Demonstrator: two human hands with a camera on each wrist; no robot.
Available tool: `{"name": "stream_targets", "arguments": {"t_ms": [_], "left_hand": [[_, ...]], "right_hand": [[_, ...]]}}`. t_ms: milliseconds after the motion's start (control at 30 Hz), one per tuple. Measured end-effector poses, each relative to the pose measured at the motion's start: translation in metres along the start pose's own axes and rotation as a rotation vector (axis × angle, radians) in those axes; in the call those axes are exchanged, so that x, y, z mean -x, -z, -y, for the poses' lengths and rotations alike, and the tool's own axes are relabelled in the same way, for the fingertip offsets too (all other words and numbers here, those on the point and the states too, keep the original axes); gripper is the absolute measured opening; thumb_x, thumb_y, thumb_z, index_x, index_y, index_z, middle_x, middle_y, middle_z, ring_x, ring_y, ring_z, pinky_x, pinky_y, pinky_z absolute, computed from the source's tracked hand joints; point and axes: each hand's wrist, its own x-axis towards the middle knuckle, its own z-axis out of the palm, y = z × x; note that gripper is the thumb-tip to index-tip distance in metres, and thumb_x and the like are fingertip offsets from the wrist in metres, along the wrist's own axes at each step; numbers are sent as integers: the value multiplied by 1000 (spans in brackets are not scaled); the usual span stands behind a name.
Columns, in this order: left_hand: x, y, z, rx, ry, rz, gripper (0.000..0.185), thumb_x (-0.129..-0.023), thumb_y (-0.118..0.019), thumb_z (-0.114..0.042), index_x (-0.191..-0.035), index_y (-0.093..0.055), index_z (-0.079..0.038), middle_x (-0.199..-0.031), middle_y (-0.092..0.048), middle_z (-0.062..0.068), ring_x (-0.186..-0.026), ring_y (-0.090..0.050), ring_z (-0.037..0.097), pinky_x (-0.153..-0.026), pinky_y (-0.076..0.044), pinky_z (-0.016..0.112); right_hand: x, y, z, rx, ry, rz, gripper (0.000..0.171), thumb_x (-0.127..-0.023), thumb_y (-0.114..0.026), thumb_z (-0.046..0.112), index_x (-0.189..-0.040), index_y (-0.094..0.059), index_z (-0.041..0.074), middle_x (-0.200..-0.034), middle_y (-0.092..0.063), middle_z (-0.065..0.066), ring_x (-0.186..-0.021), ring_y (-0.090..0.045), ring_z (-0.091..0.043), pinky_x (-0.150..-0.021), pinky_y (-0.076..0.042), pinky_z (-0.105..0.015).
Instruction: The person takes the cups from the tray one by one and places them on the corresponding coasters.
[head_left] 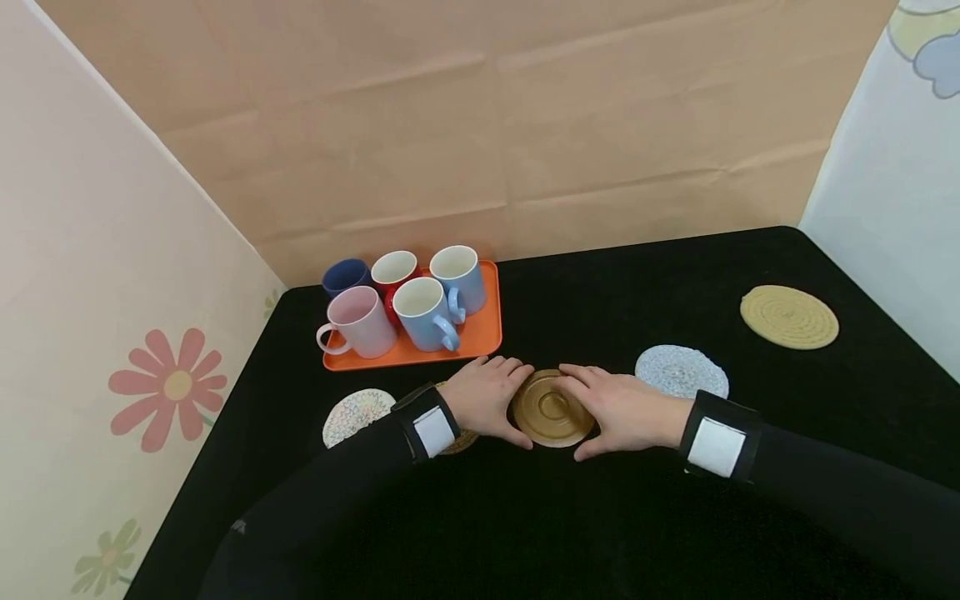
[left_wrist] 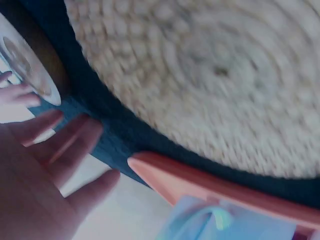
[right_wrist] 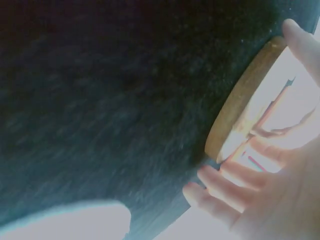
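Observation:
A round brown wooden saucer with a ringed centre lies on the black table between my two hands. My left hand is at its left side, thumb spread from the fingers, and my right hand is at its right side. In the right wrist view the fingers are extended around the saucer's thick edge; whether they touch it is hard to tell. The left wrist view has the left fingers apart from the saucer. A woven mat lies under the left wrist, mostly hidden in the head view.
An orange tray at the back left holds several mugs, among them a pink mug and a light blue mug. Around the table lie a speckled white mat, a pale blue mat and a yellow mat.

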Motion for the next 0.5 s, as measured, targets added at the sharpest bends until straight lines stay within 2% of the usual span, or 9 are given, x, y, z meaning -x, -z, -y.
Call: {"name": "stream_targets", "arguments": {"t_ms": [133,300,500], "left_hand": [[4,6,6,58,-35,25,99,-74,-66,-72,-148,-37,-14,-142,-45,4,-125,-46,19,-104,-38,39],[2,18,9,85,-47,7,95,-76,-68,-68,-148,-37,-14,-141,-46,5,-123,-48,19,-103,-39,37],[-23,31,2,104,-22,-5,91,-80,-61,-70,-149,-35,-17,-145,-43,5,-125,-46,19,-100,-42,34]], "right_hand": [[14,7,-3,-24,-9,28,87,-76,-75,58,-141,-45,8,-149,-35,-21,-128,-43,-40,-94,-45,-53],[33,22,-13,-28,-21,28,82,-78,-71,59,-138,-48,8,-146,-40,-20,-123,-49,-37,-93,-46,-53],[49,41,-39,31,-120,-44,78,-79,-72,57,-137,-49,10,-139,-47,-18,-113,-56,-34,-84,-51,-50]]}}
